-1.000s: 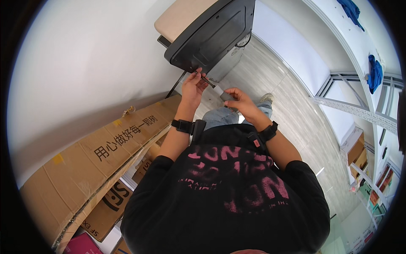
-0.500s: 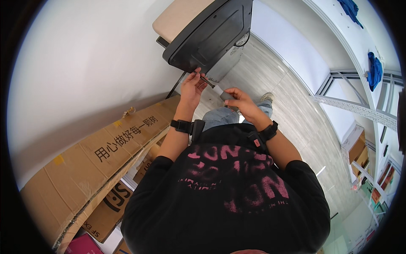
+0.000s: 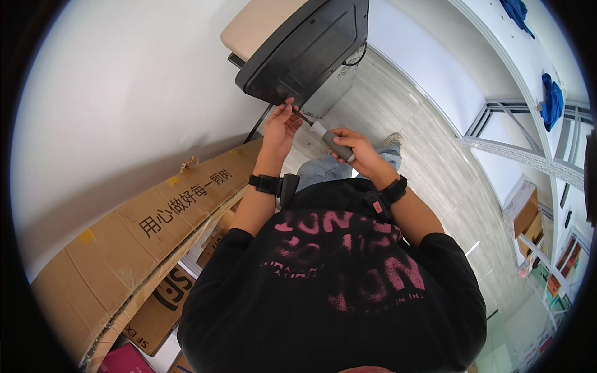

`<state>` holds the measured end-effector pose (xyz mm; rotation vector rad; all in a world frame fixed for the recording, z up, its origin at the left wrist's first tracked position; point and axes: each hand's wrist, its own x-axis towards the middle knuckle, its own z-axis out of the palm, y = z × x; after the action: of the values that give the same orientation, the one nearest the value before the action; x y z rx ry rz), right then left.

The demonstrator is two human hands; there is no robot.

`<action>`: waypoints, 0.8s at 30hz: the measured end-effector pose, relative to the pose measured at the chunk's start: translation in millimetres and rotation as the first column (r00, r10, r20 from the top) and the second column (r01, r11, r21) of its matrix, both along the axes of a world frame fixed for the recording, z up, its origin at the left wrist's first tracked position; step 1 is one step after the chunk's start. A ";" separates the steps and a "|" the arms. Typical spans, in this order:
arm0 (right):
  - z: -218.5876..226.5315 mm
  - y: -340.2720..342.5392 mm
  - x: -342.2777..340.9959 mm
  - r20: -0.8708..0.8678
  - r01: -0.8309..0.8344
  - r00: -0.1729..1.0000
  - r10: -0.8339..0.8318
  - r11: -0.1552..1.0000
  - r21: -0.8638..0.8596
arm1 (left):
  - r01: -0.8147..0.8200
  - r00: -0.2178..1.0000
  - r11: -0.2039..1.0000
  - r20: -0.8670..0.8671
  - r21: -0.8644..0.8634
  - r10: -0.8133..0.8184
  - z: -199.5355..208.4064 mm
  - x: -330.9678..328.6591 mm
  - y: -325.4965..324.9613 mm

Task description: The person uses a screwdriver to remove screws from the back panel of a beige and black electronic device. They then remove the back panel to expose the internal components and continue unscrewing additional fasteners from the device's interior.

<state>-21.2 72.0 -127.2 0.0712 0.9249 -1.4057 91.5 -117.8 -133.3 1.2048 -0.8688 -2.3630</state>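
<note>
A screwdriver (image 3: 336, 145) with a grey and white handle and a thin dark shaft slants between my hands. Around its handle, the fingers and thumb of my right hand (image 3: 360, 152) are closed. My left hand (image 3: 280, 129) pinches near the shaft's far end, against the lower edge of a black molded panel (image 3: 305, 56); the tip itself is hidden by those fingers. A beige padded piece (image 3: 261, 28) is fixed to the panel's far-left side, and a black cable (image 3: 357, 61) loops at its right edge.
To my left, a long cardboard box (image 3: 137, 242) lies along the white wall (image 3: 124, 93), above more cartons (image 3: 163, 308). Grey wood-look floor (image 3: 429, 161) spreads to the right. White metal framing (image 3: 528, 158) with blue cloths (image 3: 551, 102) stands at far right.
My right hand's grip on the screwdriver handle has shifted, so more of the grey handle shows. My left hand stays at the panel edge, and the view has moved very slightly.
</note>
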 end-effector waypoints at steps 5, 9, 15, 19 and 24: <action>3.3 -0.5 -3.0 0.046 -0.002 0.999 0.002 1.000 -0.010 | -0.020 1.000 1.000 0.011 -0.015 0.020 2.4 -0.5 0.6; -3.3 -2.5 2.1 -0.225 0.015 0.974 -0.024 0.999 -0.043 | -0.018 1.000 1.000 0.026 -0.010 0.018 6.3 -2.2 1.8; -6.6 -7.0 9.7 -0.816 -0.025 0.578 -0.014 0.999 -0.035 | -0.038 0.999 0.999 0.019 -0.014 0.038 2.0 -3.0 3.7; -4.4 -6.6 10.2 -0.943 -0.033 0.327 -0.064 0.996 -0.078 | -0.045 0.999 0.998 0.027 -0.053 0.047 -3.9 -4.6 3.4; 12.7 -0.3 -14.1 -0.092 -0.118 0.989 0.116 0.993 -0.013 | -0.067 0.998 0.997 0.006 -0.035 0.068 -8.0 -0.8 0.7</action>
<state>-35.3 71.7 -114.5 -0.0605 0.9759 -1.3169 90.7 -117.1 -141.3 1.2101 -0.8536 -2.2828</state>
